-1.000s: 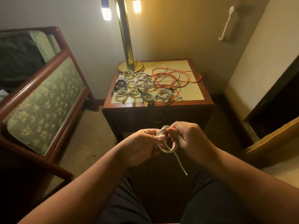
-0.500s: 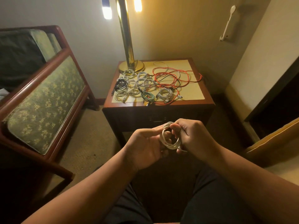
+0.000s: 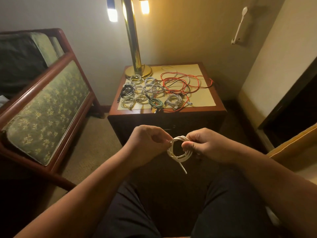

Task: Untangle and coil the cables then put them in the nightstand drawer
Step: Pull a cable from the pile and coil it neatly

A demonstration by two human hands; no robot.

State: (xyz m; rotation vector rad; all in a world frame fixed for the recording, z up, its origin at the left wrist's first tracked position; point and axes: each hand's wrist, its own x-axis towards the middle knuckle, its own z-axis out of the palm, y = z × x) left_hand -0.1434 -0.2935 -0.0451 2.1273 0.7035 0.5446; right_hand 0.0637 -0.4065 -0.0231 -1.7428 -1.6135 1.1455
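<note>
Holding white cable coil at frame centre, low in front of nightstand. Left hand pinches coil's upper-left edge between thumb and fingertips. Right hand curls round coil's right side. Short loose tail hangs off coil bottom toward lower right. Nightstand top, upper centre: cluster of small coiled cables on left half, red cable loose and tangled on right. Brass lamp base at back-left corner. Drawer front in shadow; I cannot tell whether open or closed.
</note>
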